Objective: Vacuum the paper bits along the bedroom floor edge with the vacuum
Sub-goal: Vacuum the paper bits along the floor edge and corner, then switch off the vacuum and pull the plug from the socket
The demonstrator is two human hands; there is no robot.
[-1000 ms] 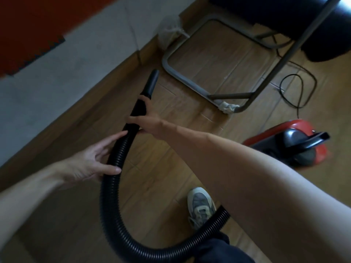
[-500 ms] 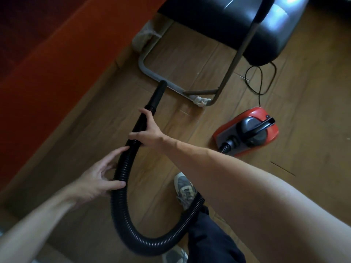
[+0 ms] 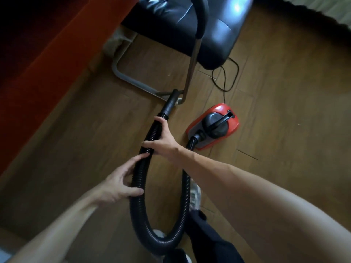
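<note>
Both hands are on the hose [image 3: 138,209]. The right hand [image 3: 164,142] has its grip wrapped round it just behind the nozzle [image 3: 170,103]. The left hand [image 3: 119,184], lower down, has its grip closed on it between thumb and long fingers. The nozzle tip sits low by the corner of the chair frame [image 3: 131,81], beside a pale scrap too blurred to identify. The red vacuum [image 3: 214,128] rests on the wooden floor [image 3: 284,130] to the right, its cord [image 3: 225,82] trailing toward the chair.
</note>
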